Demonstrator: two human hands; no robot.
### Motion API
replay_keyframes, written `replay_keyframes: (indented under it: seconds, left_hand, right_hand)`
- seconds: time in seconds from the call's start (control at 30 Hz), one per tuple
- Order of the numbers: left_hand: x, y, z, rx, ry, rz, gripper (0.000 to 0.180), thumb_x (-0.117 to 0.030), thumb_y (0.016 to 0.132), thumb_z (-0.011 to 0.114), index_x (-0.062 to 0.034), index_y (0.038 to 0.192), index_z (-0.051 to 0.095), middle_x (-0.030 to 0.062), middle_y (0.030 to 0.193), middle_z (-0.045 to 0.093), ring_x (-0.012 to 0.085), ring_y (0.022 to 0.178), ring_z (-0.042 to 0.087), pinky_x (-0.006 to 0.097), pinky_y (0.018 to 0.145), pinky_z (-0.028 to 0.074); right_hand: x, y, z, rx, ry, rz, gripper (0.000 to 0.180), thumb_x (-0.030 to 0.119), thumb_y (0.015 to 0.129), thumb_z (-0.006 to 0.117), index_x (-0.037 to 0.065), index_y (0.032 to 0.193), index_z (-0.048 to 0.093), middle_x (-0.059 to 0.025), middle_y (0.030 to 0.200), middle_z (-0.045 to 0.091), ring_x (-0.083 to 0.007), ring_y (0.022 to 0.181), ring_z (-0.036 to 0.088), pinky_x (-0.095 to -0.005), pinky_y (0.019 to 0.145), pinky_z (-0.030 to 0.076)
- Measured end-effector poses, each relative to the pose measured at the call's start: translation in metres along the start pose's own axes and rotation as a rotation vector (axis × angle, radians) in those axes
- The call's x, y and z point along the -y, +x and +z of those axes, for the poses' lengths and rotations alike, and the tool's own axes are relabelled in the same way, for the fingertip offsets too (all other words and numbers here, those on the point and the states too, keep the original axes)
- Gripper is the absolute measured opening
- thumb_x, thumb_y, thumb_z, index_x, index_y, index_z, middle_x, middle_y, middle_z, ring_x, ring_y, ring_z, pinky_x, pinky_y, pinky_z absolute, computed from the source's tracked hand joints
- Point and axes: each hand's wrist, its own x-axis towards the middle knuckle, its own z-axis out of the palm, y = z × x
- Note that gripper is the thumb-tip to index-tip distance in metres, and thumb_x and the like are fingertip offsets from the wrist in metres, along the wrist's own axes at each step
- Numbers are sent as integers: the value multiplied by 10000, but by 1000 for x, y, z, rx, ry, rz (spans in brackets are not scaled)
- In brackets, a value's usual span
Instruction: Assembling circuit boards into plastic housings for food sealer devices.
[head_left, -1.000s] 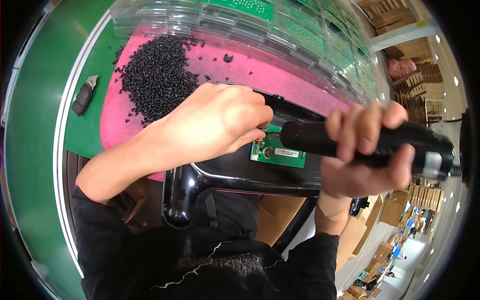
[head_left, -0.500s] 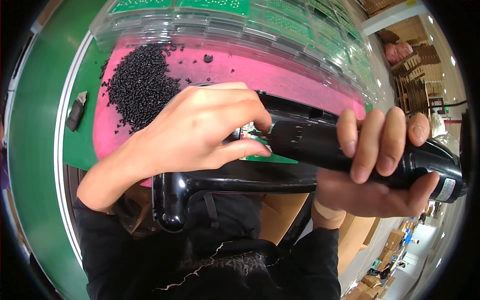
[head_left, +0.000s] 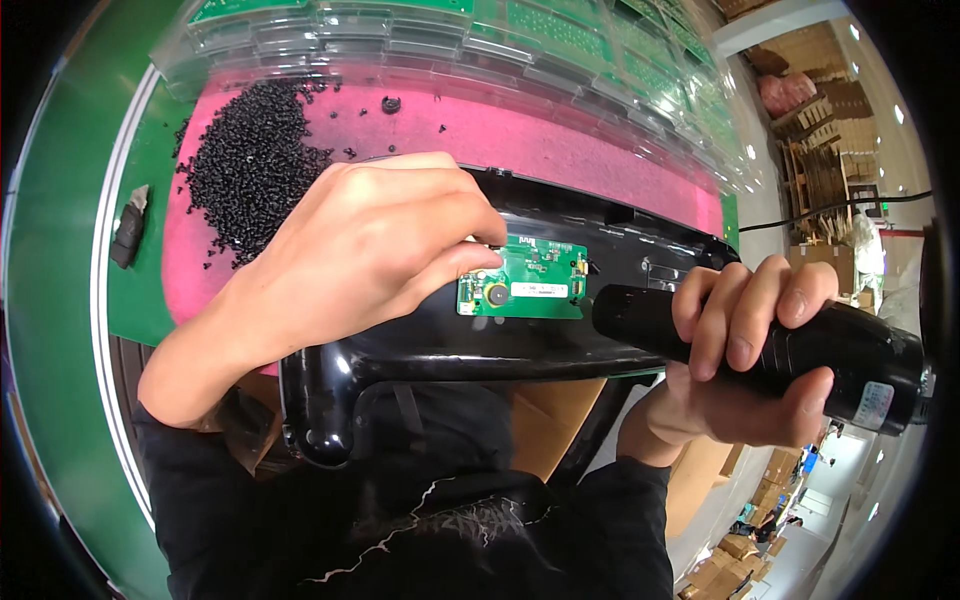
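Observation:
A green circuit board (head_left: pixel 535 272) with a white label strip and a round dark part lies in a curved black plastic housing (head_left: pixel 470 352). My left hand (head_left: pixel 395 240) reaches over the board's upper left corner, thumb and forefinger pinched together. Whatever they hold, if anything, is too small to make out. In my right hand (head_left: pixel 750 350) is a black electric screwdriver (head_left: pixel 650 318), gripped round its body. Its front end points left at the board's right edge, and its bit is hard to see.
A heap of small black screws (head_left: pixel 245 165) lies on the pink mat (head_left: pixel 560 135), with a few strays beside it. Behind stand clear plastic trays (head_left: pixel 420 55) holding green boards. A small dark object (head_left: pixel 130 232) rests on the green tabletop at left. A black cable (head_left: pixel 830 208) hangs at right.
The screwdriver has drawn back to the right and down, away from my left fingers. My left hand has shifted slightly left, and more of the circuit board now shows.

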Motion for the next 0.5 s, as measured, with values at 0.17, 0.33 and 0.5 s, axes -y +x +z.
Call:
replay_keyframes:
  seconds: [0.17,0.33,0.5]
  left_hand:
    - [2,0,1,13,23,3,153,-14,746,741,-2,873,658,92,845,675,261,786,653,344,675,525]
    - [2,1,3,24,64,-16,148,-12,754,730,-5,880,653,90,851,673,261,787,648,345,671,522]
    - [-1,3,4,79,12,-56,118,-20,777,714,-10,872,646,85,846,666,260,784,643,345,680,518]
  right_hand:
    - [-4,-7,-6,-125,-10,16,379,391,857,614,73,998,465,-17,688,494,-103,457,432,-285,508,363]
    - [-14,-9,-14,-165,-17,54,483,422,794,710,74,999,446,-38,659,502,-126,449,446,-297,469,385]
    - [-17,-4,-29,102,157,23,517,410,797,773,78,1017,445,-35,682,510,-115,483,453,-282,494,392]
